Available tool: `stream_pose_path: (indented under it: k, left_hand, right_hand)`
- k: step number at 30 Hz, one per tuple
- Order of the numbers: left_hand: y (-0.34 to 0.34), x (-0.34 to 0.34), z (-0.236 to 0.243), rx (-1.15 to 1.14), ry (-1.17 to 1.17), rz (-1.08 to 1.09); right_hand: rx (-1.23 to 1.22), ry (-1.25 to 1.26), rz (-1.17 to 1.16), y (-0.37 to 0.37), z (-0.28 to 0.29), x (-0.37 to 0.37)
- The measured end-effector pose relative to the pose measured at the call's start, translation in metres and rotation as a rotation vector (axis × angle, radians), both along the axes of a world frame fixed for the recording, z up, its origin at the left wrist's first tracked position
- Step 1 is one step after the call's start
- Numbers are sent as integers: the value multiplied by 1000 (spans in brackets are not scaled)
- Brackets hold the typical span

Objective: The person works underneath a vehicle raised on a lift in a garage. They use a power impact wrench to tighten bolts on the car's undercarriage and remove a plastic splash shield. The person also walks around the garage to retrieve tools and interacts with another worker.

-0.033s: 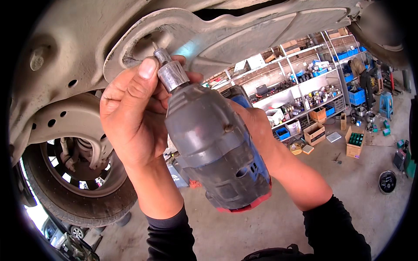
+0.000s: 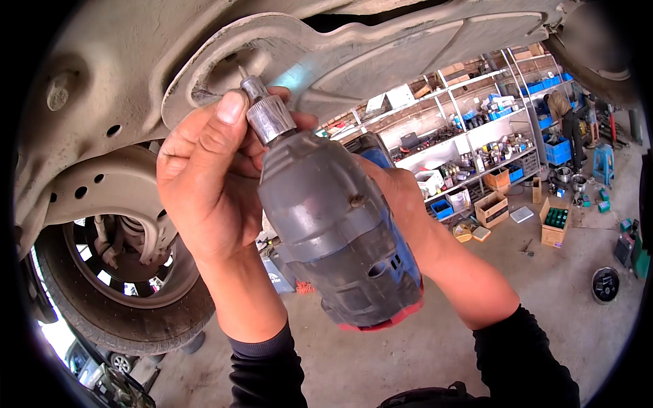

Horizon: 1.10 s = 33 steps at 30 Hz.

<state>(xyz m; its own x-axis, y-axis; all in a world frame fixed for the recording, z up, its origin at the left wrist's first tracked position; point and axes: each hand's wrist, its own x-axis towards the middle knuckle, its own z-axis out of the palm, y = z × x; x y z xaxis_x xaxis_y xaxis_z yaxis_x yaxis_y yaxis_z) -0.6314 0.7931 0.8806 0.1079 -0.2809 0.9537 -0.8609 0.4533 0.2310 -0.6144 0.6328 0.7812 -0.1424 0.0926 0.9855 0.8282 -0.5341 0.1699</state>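
Well right of the grip, a cardboard box holds green bottles. The left hand pinches the knurled metal socket of a rounded plastic power driver between the hands; the right hand, partly hidden, clasps it from behind.

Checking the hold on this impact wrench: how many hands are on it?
2: the left hand around the silver socket at the front; the right hand at the right side of the impact wrench, partly hidden.

One power tool, one left hand, one right hand (two hands) and two black sleeves show.
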Motion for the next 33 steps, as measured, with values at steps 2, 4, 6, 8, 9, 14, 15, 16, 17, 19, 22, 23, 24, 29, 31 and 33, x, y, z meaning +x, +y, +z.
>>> stream_pose_path:
  k: [2, 4, 6, 8, 9, 14, 15, 16, 17, 19, 22, 23, 24, 29, 31, 33]
  left_hand:
    - [3, 2, -2, 11, -5, 42]
    - [11, 3, -1, 39, 0, 84]
    - [4, 4, -4, -31, -9, 90]
    - [-4, 3, -8, -54, 34, 62]
    - [-8, 1, -12, -41, 81, 26]
    - [-7, -14, -48, -116, -35, 87]
    - [-6, -20, -65, -110, -57, 119]
    - [-7, -27, -82, -103, -79, 152]
    - [-18, -14, -102, -164, -127, 171]
    - [-30, -14, -120, -253, -231, 268]
    - [-32, -24, -119, -291, -284, 381]
    - [-33, -27, -118, -328, -279, 378]
    - [-32, -24, -119, -338, -292, 428]
    - [-49, -10, -122, -420, -288, 414]
    - [-44, -3, -122, -407, -270, 428]
    - [-43, -2, -122, -413, -255, 427]
  right_hand:
    - [22, 4, 28, 5, -2, 10]
    - [29, 37, 62, 11, -2, 15]
    - [25, 43, 46, 7, 2, 10]
    - [22, 11, 33, 4, 4, 11]
    - [42, 43, 40, 3, 5, 11]
    - [48, 113, 93, 6, 10, 1]
    - [33, 78, 114, 3, 8, 4]
    - [32, 96, 98, 1, 9, 0]
    - [34, 138, 51, -5, 2, 6]
    - [63, 220, 72, 0, 0, 4]
    - [124, 408, 199, 10, -2, 6]
    - [82, 358, 187, 12, -2, 9]
    - [70, 357, 206, 12, -3, 11]
    - [83, 225, 221, -5, -3, 29]
    - [64, 314, 191, -1, 0, 34]
    - [26, 332, 167, -2, 5, 29]
